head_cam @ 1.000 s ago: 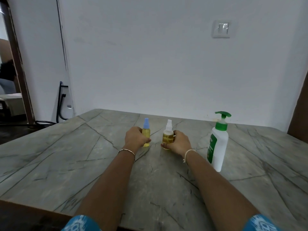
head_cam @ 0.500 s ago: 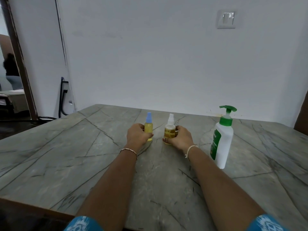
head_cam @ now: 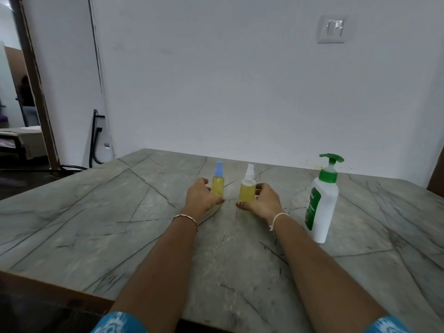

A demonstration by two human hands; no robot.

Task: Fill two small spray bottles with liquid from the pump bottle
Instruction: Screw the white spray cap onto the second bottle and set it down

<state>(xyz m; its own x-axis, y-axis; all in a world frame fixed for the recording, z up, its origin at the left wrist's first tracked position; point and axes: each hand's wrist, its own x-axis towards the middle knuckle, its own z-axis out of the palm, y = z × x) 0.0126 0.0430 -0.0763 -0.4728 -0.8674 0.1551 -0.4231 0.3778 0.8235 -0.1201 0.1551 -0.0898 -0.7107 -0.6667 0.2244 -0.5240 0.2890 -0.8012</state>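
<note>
Two small spray bottles holding yellow liquid stand upright on the marble table. The blue-capped spray bottle is on the left, and my left hand curls round its left side. To its right stands the white-capped spray bottle, with my right hand wrapped round its right side and base. A white pump bottle with a green pump head and green label stands upright further right, touched by neither hand.
A white wall with a light switch rises behind the table's far edge. A doorway opens at the far left, with a black cable and bracket beside it. The table's wooden front edge runs along the lower left.
Both hands stay on the spray bottles. The camera has tilted and shifted slightly, so the bottles sit a little differently in view.
</note>
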